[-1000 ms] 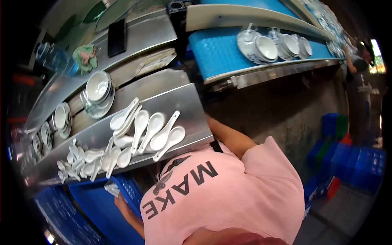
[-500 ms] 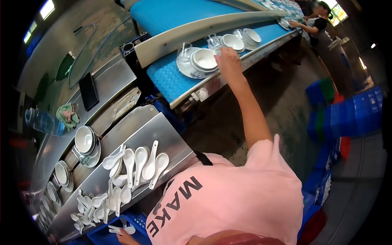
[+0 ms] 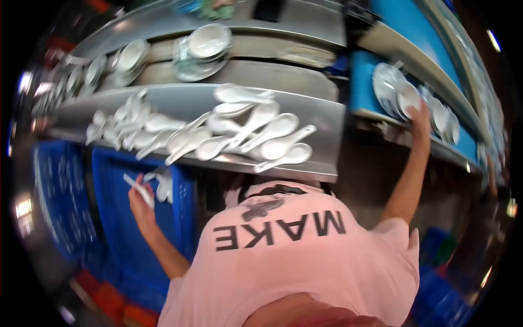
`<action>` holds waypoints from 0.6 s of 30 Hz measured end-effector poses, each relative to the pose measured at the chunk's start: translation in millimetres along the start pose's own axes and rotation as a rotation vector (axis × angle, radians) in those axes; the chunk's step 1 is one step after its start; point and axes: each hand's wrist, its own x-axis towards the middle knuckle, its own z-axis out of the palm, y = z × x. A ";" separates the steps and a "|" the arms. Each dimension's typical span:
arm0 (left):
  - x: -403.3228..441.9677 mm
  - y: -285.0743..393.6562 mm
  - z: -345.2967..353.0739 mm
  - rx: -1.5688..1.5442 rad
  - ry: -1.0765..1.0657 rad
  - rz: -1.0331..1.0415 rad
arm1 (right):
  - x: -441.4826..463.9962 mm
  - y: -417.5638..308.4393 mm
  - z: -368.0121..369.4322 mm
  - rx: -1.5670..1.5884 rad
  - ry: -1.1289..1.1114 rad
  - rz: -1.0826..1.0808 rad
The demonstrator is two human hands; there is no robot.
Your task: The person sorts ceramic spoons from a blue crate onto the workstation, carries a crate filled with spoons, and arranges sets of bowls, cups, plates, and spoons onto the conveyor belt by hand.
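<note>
Starting at the far left, we saw a blue crate [image 3: 62, 196] standing beside a blue basket [image 3: 184, 211], and above them a row of stacked dishes [image 3: 132, 56] behind the steel worktop [image 3: 322, 136]. Over the basket, our left hand [image 3: 142, 208] had its fingers closed around a white spoon [image 3: 137, 188], which slanted down towards the right. Just right of it we saw more spoons [image 3: 165, 188] inside the basket's right wall; whether the hand touched them, we could not tell. Farther on, a heap of white spoons [image 3: 260, 117] spread across the worktop, its pieces overlapping and pointing different ways. Behind the heap sat a bowl stack [image 3: 208, 42], and farther back we made out a green cloth [image 3: 217, 10] and a black slab [image 3: 268, 10] at the top edge of the view. Our pink shirt [image 3: 305, 264] filled the middle, just below the worktop. To the right, a blue belt [image 3: 362, 82] carried a white plate [image 3: 384, 82] with a white bowl [image 3: 407, 97] stacked over it. Our right hand [image 3: 420, 122] reached that bowl, its fingers overlapping the near rim, but blur kept us from telling whether they gripped it or merely touched it. Beyond the hand, other bowls [image 3: 439, 116] stood along the belt
</note>
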 end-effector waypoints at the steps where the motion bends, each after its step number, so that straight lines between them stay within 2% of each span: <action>1: -9.4 10.7 9.0 -0.029 -0.022 0.040 | 7.8 6.1 8.1 0.092 0.054 0.068; 4: -17.8 35.9 31.0 0.067 -0.111 0.152 | 18.2 -10.4 47.4 0.080 0.022 0.076; 6: -17.0 49.4 54.4 0.183 -0.081 0.169 | 24.6 -31.9 87.3 0.140 -0.081 0.026; 11: -4.9 80.5 128.1 0.369 -0.164 0.380 | 49.4 -73.2 206.2 0.233 -0.300 -0.120; 15: -5.3 88.6 166.1 0.401 -0.272 0.417 | 66.7 -103.9 277.5 0.151 -0.470 -0.147; 16: -5.6 87.2 171.5 0.385 -0.296 0.415 | 59.6 -120.6 289.0 0.082 -0.485 -0.100; 18: -7.0 86.7 179.3 0.369 -0.329 0.389 | 60.5 -119.2 319.6 0.141 -0.540 -0.058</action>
